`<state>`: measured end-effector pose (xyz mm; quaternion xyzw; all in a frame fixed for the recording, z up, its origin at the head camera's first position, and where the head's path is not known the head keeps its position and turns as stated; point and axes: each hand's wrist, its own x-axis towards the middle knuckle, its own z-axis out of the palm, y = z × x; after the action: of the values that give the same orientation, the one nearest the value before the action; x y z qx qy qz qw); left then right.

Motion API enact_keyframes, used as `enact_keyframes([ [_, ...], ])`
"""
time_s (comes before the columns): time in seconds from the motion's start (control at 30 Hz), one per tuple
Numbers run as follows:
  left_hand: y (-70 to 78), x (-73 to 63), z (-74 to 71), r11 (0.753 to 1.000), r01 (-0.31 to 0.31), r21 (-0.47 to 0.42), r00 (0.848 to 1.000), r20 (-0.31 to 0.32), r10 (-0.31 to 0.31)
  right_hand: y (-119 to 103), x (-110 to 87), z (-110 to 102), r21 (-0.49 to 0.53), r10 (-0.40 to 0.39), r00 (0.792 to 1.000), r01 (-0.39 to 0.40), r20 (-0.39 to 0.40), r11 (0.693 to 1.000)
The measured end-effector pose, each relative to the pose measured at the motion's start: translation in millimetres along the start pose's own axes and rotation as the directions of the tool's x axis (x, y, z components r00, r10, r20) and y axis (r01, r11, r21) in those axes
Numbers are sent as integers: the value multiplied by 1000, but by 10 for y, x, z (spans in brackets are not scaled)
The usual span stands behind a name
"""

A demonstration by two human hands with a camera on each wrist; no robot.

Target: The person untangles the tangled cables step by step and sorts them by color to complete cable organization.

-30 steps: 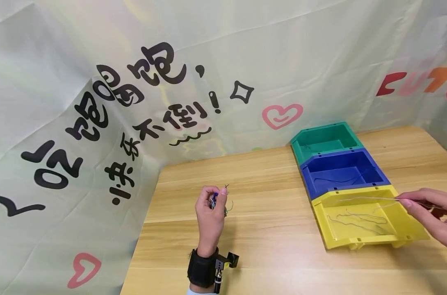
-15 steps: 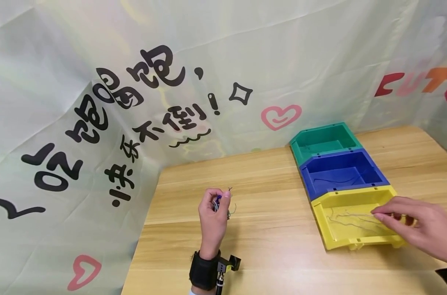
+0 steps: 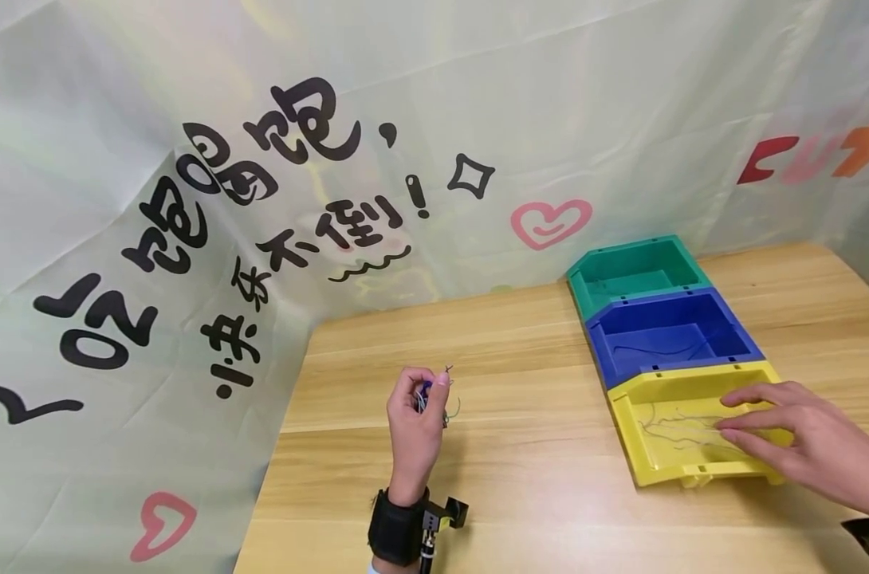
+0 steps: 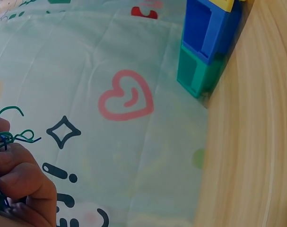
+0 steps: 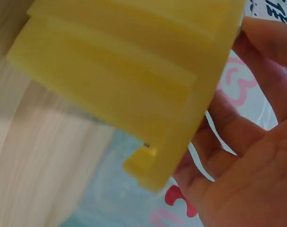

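Head view alone: wires (image 3: 686, 441) in bin (image 3: 631, 434), left grip (image 3: 414, 426) clutching bundle (image 3: 422, 397), right grip (image 3: 800, 424) unclear

Light wood-grain desk (image 3: 521, 494), bit of glare on it, pale creasy fabric backdrop (image 3: 585, 96) behind and down the left side, chunky black Chinese characters (image 3: 363, 231) plus some pink hearts (image 3: 547, 232) printed on.

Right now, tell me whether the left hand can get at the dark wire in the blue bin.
Probably not: the left hand holds a wire bundle, well apart from the blue bin, though the bin's open top leaves the dark wire uncovered.
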<state>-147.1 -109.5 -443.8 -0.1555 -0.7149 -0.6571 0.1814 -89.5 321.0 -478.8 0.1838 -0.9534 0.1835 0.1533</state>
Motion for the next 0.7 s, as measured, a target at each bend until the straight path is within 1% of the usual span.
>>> enact_keyframes([
  [0.03,1,-2,1,1000,4,-2,1000,2,-4,14,-5,-2,-15,-15,1000,15,-14,1000],
  [0.13,3,-5,6,1000,7,-7,1000,13,-7,43,-20,-9,-44,-47,999,46,-20,998],
  [0.2,3,-6,8,1000,14,-5,1000,14,-14,55,-28,-20,-53,-50,999,51,10,997],
  [0.3,2,-9,13,1000,15,-5,1000,19,-15,55,-36,-34,-56,-16,997,21,76,998],
  [0.37,-3,-11,18,1000,19,-6,1000,20,-19,57,-36,-54,-65,27,990,-19,137,998],
  [0.4,-5,-13,20,1000,22,-7,1000,20,-22,53,-36,-59,-70,47,988,-37,150,997],
  [0.43,-9,-15,23,1000,24,-8,999,21,-24,51,-35,-62,-74,57,988,-47,145,996],
  [0.5,-15,-17,30,1000,29,-10,999,23,-29,41,-29,-72,-66,63,993,-57,104,996],
  [0.53,-20,-19,34,999,31,-10,999,25,-31,32,-23,-78,-56,61,996,-57,72,997],
  [0.57,-21,-19,39,999,37,-11,999,28,-36,17,-16,-79,-52,53,998,-52,22,997],
  [0.63,-21,-20,48,999,45,-23,998,36,-44,-16,11,-97,-34,36,997,-38,-63,999],
  [0.7,-13,-26,56,996,70,-49,997,47,-68,-69,50,-126,-20,40,994,-43,-98,999],
])
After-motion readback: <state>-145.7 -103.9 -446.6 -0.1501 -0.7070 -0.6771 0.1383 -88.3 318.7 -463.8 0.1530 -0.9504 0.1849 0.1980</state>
